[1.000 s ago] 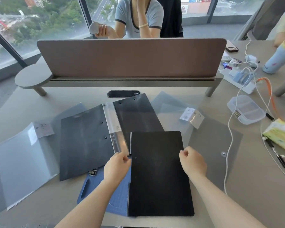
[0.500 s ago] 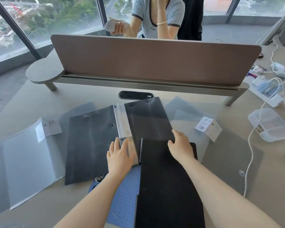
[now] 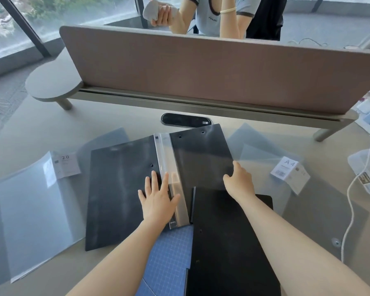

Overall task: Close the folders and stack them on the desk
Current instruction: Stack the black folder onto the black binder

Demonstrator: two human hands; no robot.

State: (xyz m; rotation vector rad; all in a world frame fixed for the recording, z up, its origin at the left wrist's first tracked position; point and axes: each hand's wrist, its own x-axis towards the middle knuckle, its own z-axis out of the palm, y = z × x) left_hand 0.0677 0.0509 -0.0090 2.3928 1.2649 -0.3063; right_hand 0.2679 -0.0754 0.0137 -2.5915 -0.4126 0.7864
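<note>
An open black folder [image 3: 120, 189] with a clear spine lies spread flat in the middle of the desk. My left hand [image 3: 157, 201] rests flat, fingers apart, on its left cover beside the spine. My right hand [image 3: 238, 182] touches the right edge of its right cover; whether it grips the edge is unclear. A closed black folder [image 3: 229, 253] lies in front, under my right forearm, partly over a blue folder [image 3: 167, 257]. An open translucent folder [image 3: 32, 218] labelled 20 lies at the left. Another translucent folder [image 3: 308, 210] labelled A4 lies at the right.
A brown divider screen [image 3: 201, 67] on a raised shelf runs across the back of the desk, with a person seated behind it. A black cable port [image 3: 186, 120] sits just beyond the open folder. A clear plastic box [image 3: 365, 169] and a white cable [image 3: 350, 197] lie at right.
Both hands left the closed black folder and moved forward onto the open black folder, the left onto its left cover, the right to its right edge. The view shifted left and closer.
</note>
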